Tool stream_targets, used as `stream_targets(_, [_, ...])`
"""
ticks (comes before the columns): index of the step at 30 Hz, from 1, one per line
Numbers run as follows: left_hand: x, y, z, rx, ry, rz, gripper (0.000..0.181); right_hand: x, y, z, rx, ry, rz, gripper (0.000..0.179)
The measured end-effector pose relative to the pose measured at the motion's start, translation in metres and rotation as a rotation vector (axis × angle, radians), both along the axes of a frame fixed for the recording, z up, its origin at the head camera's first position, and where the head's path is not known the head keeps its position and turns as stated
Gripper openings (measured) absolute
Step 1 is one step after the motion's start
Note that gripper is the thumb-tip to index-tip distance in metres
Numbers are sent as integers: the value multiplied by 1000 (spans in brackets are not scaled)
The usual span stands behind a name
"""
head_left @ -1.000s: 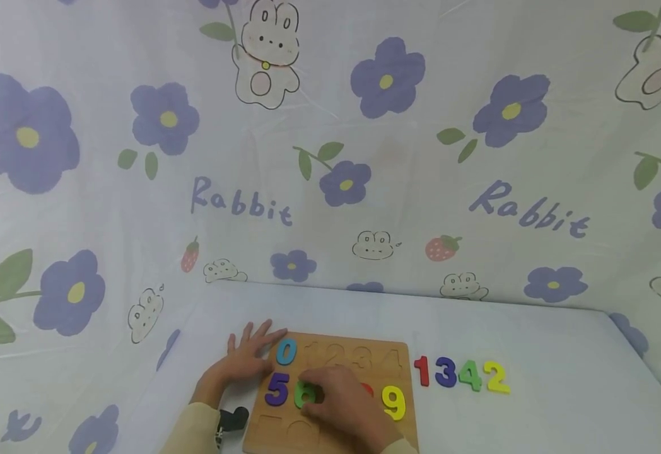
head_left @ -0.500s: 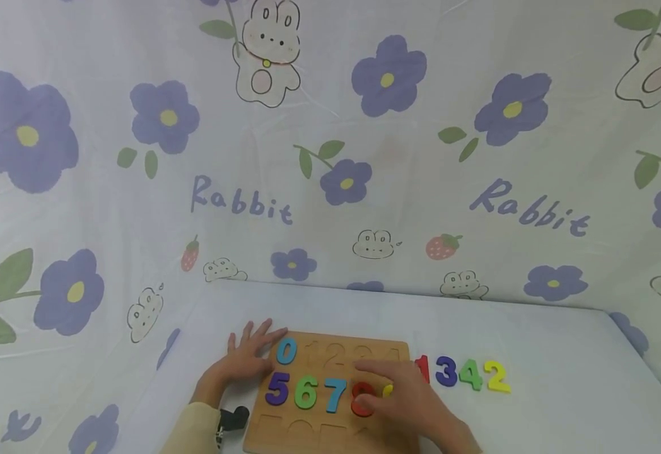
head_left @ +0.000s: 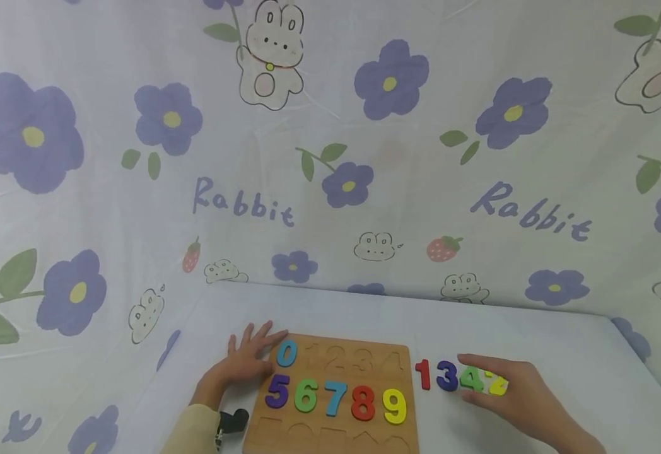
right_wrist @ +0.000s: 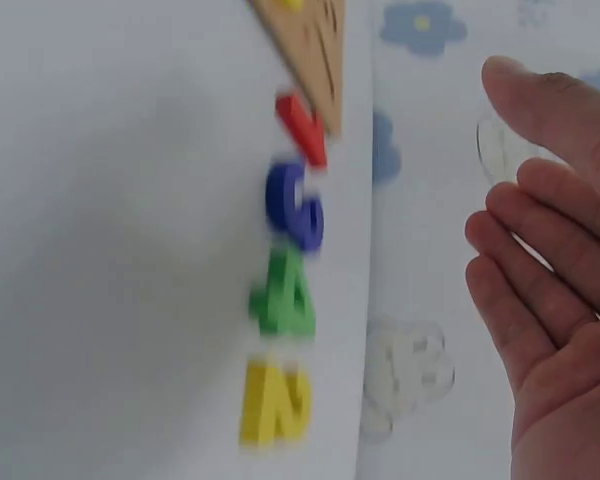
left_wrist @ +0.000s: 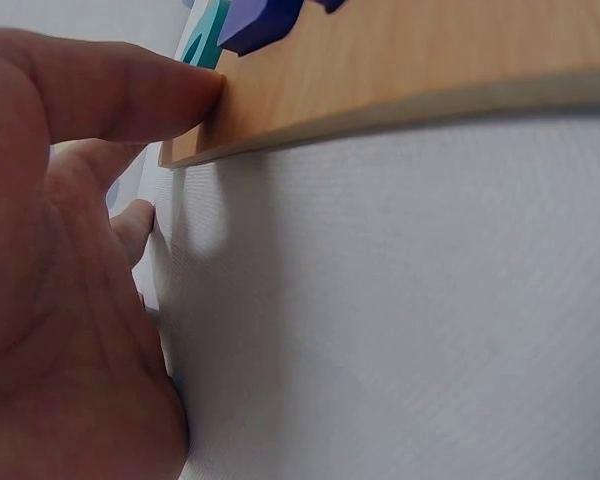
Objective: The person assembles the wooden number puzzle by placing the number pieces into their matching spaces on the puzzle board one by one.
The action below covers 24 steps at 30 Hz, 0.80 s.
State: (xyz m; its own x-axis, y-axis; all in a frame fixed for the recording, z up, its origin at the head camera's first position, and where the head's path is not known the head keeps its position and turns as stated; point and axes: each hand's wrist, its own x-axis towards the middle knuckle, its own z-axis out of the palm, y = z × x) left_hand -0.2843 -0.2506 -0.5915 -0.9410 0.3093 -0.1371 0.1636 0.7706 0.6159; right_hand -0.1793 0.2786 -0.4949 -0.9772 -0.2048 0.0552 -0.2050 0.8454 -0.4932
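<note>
A wooden number board (head_left: pixel 255 435) lies on the table, bearing a blue 0 (head_left: pixel 280 354), purple 5 (head_left: pixel 277 393), green 6 (head_left: pixel 299 397), blue 7 (head_left: pixel 336 397), red 8 (head_left: pixel 362 403) and yellow 9 (head_left: pixel 402 408). My left hand (head_left: pixel 242 360) rests at its left edge with fingers spread, the thumb (left_wrist: pixel 150 92) touching the wood. To the board's right stand a red 1 (head_left: pixel 424 374), purple 3 (head_left: pixel 450 376), green 4 (head_left: pixel 473 380) and yellow 2 (head_left: pixel 498 386) in a row. Over the 4 and 2 hovers my right hand (head_left: pixel 529 392), thumb and fingers apart, holding nothing.
Shallow number recesses (head_left: pixel 362 360) run along the board's top row, and shape recesses (head_left: pixel 332 438) along its bottom. A white cloth covers the table (head_left: pixel 308 306). Behind it hangs a curtain (head_left: pixel 421 176) printed with flowers and rabbits. A black strap (head_left: pixel 234 420) sits by the left wrist.
My right hand has moved from the green 6, across the 8 and 9, to the loose numbers on the right, uncovering the board's middle row. The left hand has stayed in place.
</note>
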Motion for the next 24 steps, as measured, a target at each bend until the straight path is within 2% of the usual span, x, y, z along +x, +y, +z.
stream_targets(5, [-2, -1, -1, 3, -7, -9, 83, -3, 39, 0, 45, 72, 7, 61])
stream_targets(10, [-1, -1, -3, 8, 2, -11, 82, -8, 63, -5, 58, 118, 22, 63])
stream_targets(24, [-4, -2, -9, -6, -5, 7, 84, -24, 77, -26, 82, -9, -30, 61])
